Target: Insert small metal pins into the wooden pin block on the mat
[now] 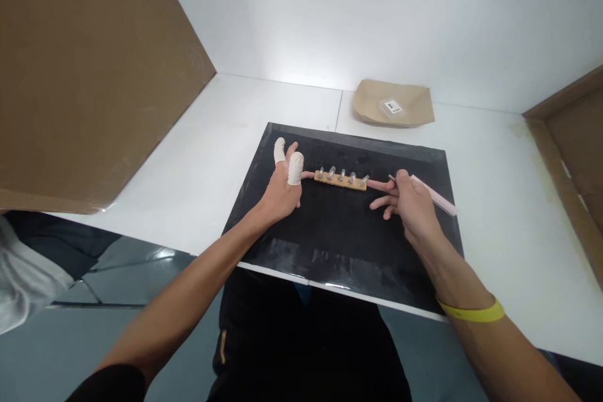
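Observation:
A small tan strip point(340, 180) with several little metal pieces standing on it lies on the black mat point(330, 232). My left hand point(284, 185) rests on the mat at the strip's left end; two fingers wear white finger cots, and one bare finger touches that end. My right hand point(409, 201) touches the strip's right end with its forefinger. That hand also holds pink tweezers point(436, 196), whose tail points back to the right.
A brown paper tray point(414, 114) holding a small clear bag with a label point(392, 107) sits on the white table behind the mat. A large cardboard sheet point(85, 63) leans at the left. Brown panels point(575, 144) stand at the right edge.

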A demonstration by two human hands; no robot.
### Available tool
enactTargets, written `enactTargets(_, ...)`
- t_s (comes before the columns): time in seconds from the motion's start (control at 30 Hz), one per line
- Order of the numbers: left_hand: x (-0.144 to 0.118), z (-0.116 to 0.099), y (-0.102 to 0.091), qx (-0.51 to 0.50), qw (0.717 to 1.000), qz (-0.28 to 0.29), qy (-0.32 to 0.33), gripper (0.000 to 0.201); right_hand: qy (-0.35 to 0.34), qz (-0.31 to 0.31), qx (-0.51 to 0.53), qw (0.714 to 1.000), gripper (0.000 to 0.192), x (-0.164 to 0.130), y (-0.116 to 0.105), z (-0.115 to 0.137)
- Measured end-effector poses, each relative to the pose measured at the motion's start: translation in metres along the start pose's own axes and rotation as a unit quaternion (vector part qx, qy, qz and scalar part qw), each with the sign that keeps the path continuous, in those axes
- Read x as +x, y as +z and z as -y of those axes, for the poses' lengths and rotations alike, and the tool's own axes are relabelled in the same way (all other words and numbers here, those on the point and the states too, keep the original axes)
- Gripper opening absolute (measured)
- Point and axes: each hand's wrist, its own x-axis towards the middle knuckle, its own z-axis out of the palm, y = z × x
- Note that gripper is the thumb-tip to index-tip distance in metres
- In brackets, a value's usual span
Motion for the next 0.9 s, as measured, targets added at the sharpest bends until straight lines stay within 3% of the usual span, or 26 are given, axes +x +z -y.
enactTargets(0.23,0.004,-0.008,0.006,-0.013,1.0,-0.007,0.007,0.073,-0.015,0.013,-0.003,1.0,0.044,0.002,-0.002,0.01)
enactTargets(0.43,0.014,-0.012,0.012,-0.01,0.999,-0.047,0.01,0.069,0.012,0.0,-0.001,1.0,0.041,0.014,0.005,0.018)
enactTargets(0.67,0.034,-0.013,0.014,-0.038,0.999,-0.008,-0.017,0.068,0.006,0.012,0.002,1.0,0.044,0.034,0.003,0.014)
enactTargets(0.9,0.042,-0.013,0.005,0.018,0.999,0.013,-0.026,0.069,0.023,0.001,-0.007,1.0,0.047,0.031,-0.002,0.014)
